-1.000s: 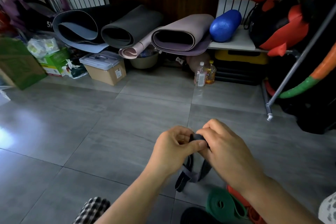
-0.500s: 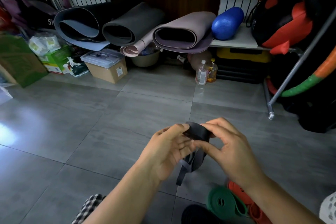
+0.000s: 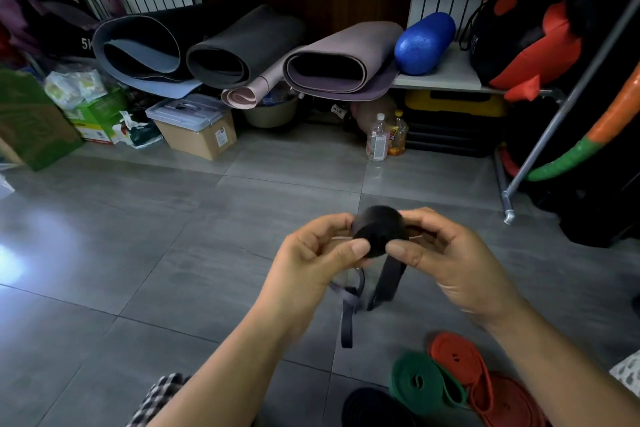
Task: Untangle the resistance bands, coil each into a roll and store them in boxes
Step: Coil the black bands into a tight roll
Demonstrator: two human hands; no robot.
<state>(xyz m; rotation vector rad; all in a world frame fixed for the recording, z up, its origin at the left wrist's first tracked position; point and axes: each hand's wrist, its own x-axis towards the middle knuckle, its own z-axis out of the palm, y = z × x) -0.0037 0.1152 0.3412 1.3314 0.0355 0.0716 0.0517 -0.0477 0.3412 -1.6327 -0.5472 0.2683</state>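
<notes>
A dark grey resistance band (image 3: 378, 230) is partly wound into a thick roll, held above the tiled floor between both hands. My left hand (image 3: 311, 263) pinches the roll's left side and my right hand (image 3: 446, 260) grips its right side. The band's loose tail (image 3: 386, 282) hangs below the roll, with a paler twisted end (image 3: 347, 315) dangling lower. On the floor by my right forearm lie a coiled green band (image 3: 420, 381), a coiled red band (image 3: 457, 359) and a black coil (image 3: 372, 407).
Rolled yoga mats (image 3: 239, 48) and a blue foam roller (image 3: 424, 43) lie along the back wall. Below them stand a cardboard box with a clear lidded case (image 3: 194, 123), two bottles (image 3: 386, 139) and a metal rack leg (image 3: 507, 215). Grey floor tiles (image 3: 138, 253) stretch left.
The roll has grown thicker and the hanging tail shorter as both hands wound it. The hands have risen slightly and spread apart around the roll.
</notes>
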